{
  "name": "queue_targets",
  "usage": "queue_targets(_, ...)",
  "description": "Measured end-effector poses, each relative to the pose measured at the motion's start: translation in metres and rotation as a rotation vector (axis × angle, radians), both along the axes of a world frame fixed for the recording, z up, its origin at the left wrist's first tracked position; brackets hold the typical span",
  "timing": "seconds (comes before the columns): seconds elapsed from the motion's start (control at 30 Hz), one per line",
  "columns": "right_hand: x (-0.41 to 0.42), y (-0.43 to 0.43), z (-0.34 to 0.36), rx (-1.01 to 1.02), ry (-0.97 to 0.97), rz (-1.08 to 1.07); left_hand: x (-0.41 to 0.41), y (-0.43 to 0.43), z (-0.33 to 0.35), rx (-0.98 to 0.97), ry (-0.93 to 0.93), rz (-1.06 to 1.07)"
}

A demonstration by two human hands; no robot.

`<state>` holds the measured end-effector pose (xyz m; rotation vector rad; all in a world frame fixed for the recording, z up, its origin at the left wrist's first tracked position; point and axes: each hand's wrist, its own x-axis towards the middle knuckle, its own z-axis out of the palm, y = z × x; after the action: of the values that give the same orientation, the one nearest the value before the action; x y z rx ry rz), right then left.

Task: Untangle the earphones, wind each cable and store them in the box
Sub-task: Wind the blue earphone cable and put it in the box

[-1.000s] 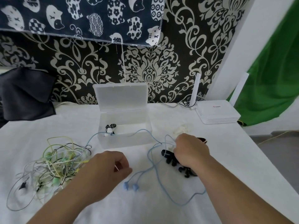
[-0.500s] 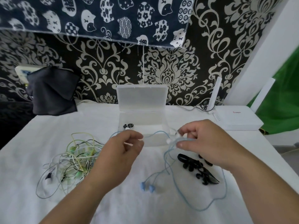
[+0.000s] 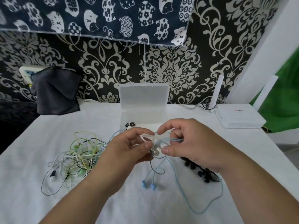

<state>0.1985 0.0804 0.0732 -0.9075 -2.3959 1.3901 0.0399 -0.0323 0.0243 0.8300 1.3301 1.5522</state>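
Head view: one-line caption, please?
Left hand and right hand pinch the blue earphone cable before the open box, beside tangled earphones.

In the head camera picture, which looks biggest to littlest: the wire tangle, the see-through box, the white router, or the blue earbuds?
Biggest first:
1. wire tangle, though it is nearer the camera, so unsure
2. see-through box, lid open
3. white router
4. blue earbuds
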Motion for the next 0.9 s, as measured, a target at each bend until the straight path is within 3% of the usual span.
queue_targets(0.23, -0.003, -0.003, 0.003, 0.008, 0.051, 0.003, -0.012, 0.002, -0.002, -0.065, -0.144, 0.208)
queue_targets(0.53, -0.016, -0.017, -0.003, 0.446, -0.118, -0.108, -0.006, 0.000, 0.004, -0.058, -0.170, 0.187)
queue_targets(0.73, -0.021, -0.017, -0.004, 0.338, -0.244, -0.188, -0.008, -0.002, 0.005, -0.027, -0.150, 0.230)
queue_targets(0.9, -0.029, -0.023, -0.003, 0.180, -0.189, -0.234, -0.007, -0.002, 0.005, -0.003, -0.085, 0.210)
